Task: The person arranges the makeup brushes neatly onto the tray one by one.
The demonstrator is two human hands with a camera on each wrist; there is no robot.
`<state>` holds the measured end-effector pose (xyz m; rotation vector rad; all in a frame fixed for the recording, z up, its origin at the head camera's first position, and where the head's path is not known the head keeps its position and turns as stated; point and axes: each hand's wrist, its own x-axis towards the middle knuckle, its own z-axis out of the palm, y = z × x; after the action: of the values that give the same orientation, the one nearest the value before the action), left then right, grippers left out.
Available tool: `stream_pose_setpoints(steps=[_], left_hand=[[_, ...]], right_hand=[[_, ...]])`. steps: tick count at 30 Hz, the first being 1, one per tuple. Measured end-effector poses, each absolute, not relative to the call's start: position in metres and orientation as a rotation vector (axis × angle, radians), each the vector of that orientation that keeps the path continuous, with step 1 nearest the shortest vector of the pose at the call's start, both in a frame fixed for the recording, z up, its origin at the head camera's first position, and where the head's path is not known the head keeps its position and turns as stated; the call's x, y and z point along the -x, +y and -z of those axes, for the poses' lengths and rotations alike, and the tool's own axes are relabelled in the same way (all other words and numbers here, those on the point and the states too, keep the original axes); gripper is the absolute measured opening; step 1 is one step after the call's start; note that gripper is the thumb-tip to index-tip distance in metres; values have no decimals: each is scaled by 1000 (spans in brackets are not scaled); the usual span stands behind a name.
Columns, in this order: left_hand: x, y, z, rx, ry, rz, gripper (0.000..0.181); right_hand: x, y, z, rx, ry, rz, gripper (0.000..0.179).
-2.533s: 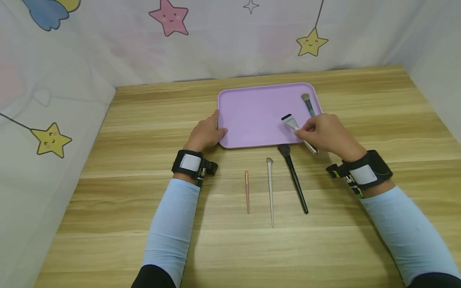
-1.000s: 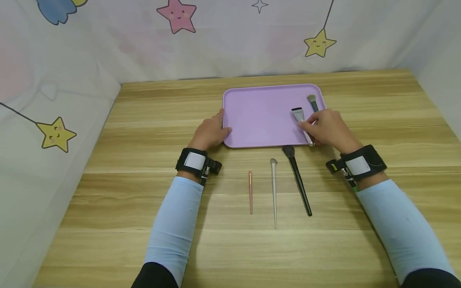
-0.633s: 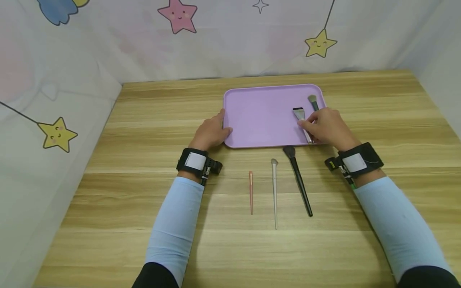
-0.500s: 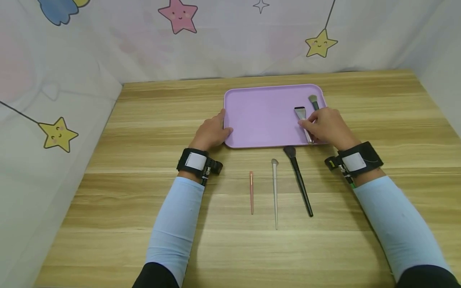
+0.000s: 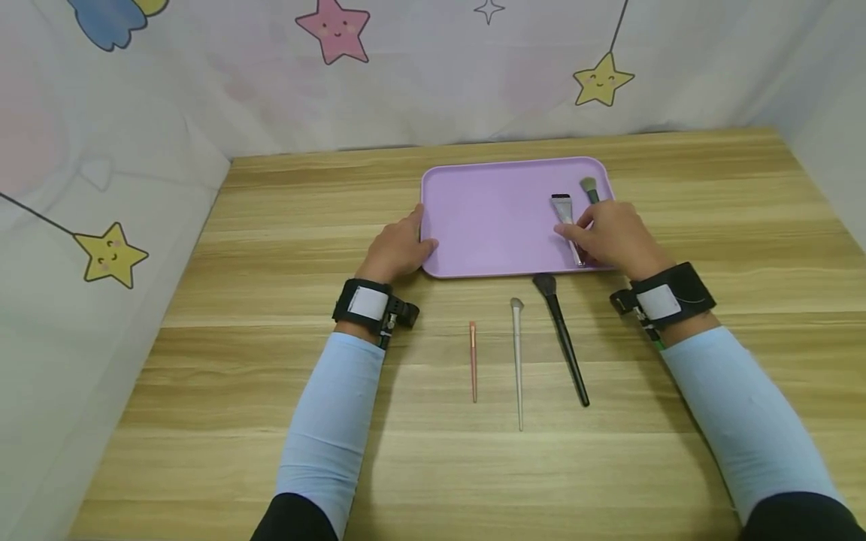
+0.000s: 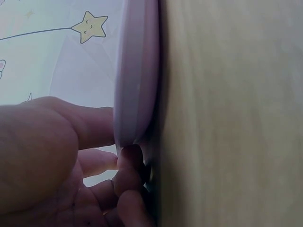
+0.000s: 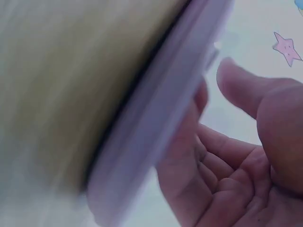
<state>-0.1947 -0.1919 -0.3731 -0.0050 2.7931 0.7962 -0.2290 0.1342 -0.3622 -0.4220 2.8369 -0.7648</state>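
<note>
My left hand (image 5: 395, 246) grips the left edge of a purple tray (image 5: 494, 218); in the left wrist view its thumb lies over the tray's rim (image 6: 135, 80) and its fingers curl beneath. On the tray's right side lies a flat-headed makeup brush (image 5: 563, 209) with black bristles and a silver handle. My right hand (image 5: 616, 237) is over that brush's handle, and the right wrist view shows its thumb (image 7: 241, 85) apart from the fingers with a gap between. A green-handled makeup brush (image 5: 590, 188) lies farther right on the tray, partly hidden by the right hand.
In front of the tray, three makeup brushes lie on the wooden table (image 5: 271, 225): a short pink one (image 5: 473, 361), a thin silver one (image 5: 518, 361) and a large black one (image 5: 563, 342). A white curtain (image 5: 433, 90) with printed stars stands behind the table.
My right hand has carried the flat-headed makeup brush onto the tray, left of the green one, and its thumb has just come away from it. The left hand stays at the tray's edge.
</note>
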Motion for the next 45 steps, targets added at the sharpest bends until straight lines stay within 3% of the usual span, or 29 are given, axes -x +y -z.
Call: stream_pose_setpoints(steps=[8,23,45], left_hand=[[195,-192,373,4,2796,-789,73],[196,-192,375,3,2786,-793,74],[195,-191,372,-4,2783,-786,74]], right_hand=[[226,136,354,440,2781,717,52],[223,135,358,564,2762,723,43],[203,137,336,541,2792,735,50]])
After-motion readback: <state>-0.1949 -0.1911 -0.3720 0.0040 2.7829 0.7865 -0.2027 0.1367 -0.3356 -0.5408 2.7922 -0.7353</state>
